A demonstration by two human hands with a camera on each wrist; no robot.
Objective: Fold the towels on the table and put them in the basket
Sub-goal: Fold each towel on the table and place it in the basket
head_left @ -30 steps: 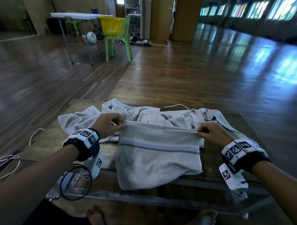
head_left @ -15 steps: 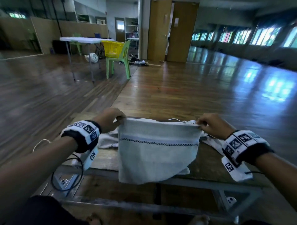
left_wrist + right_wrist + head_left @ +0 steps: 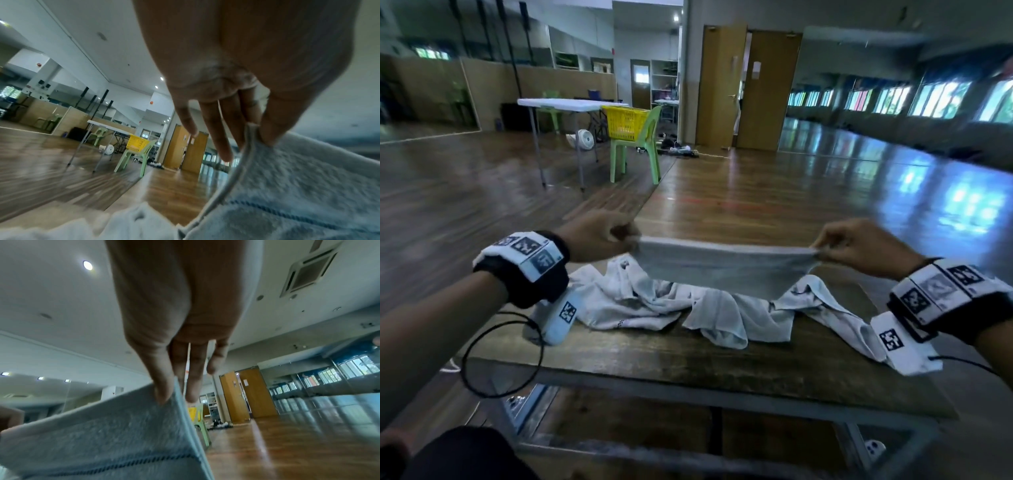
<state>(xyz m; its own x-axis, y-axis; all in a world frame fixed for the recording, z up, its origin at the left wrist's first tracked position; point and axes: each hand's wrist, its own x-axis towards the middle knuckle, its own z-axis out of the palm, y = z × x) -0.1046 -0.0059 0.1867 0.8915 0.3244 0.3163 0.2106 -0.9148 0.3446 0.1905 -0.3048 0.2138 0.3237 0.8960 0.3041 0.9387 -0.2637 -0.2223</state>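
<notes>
Grey towel [image 3: 722,274] stretched above the counter [image 3: 688,363].
Left hand [image 3: 599,234] and right hand [image 3: 859,245] each pinch a corner; crumpled towels [image 3: 640,301] lie beneath.

No words, brand names or numbers can be read anywhere in these views. The wrist bands [image 3: 527,255] on both arms carry black-and-white square code markers, patterns only and without letters. On the far right door [image 3: 767,89] hang two pale paper notices [image 3: 756,70], too small and blurred to make out. The towel [image 3: 722,274] bears a dark stitched stripe but no label.
</notes>
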